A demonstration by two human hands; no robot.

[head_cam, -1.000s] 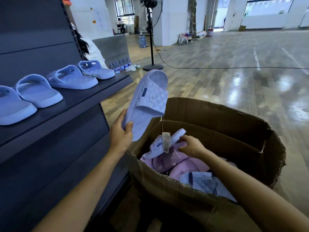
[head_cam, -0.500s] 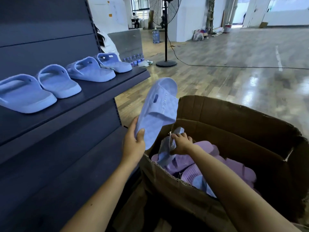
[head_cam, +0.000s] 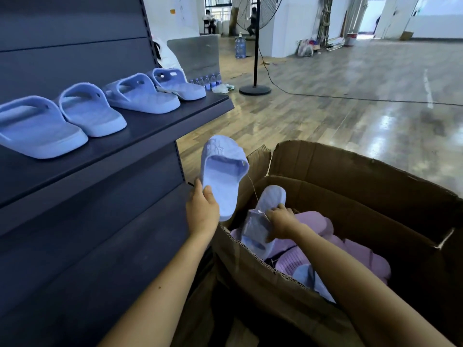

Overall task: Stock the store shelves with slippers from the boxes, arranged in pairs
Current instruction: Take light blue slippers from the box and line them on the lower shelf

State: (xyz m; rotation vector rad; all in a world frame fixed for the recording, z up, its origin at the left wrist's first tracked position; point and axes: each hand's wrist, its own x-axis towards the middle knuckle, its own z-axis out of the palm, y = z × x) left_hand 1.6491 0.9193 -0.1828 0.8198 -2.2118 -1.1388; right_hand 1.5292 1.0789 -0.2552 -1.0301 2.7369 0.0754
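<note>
Turned since the earlier frame, the raised slipper (head_cam: 221, 176) is now showing its footbed. At left, four blue slippers (head_cam: 140, 96) are sitting paired on the shelf (head_cam: 150, 126). The left hand (head_cam: 203, 211), wrist cocked upward, is gripping the raised slipper's heel. The right hand (head_cam: 283, 221) is reaching into the box (head_cam: 350, 171) and clutching the mate (head_cam: 271, 199), apparently because a string (head_cam: 253, 187) is tethering the pair. Purple slippers (head_cam: 313, 221) are lying beneath.

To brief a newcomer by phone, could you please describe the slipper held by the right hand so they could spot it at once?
Start at the open cardboard box beside the dark shelf. In its near left corner the right hand grips a pale blue slipper resting on purple slippers. Unlike the raised slipper in the left hand, it sits inside the box.
</note>
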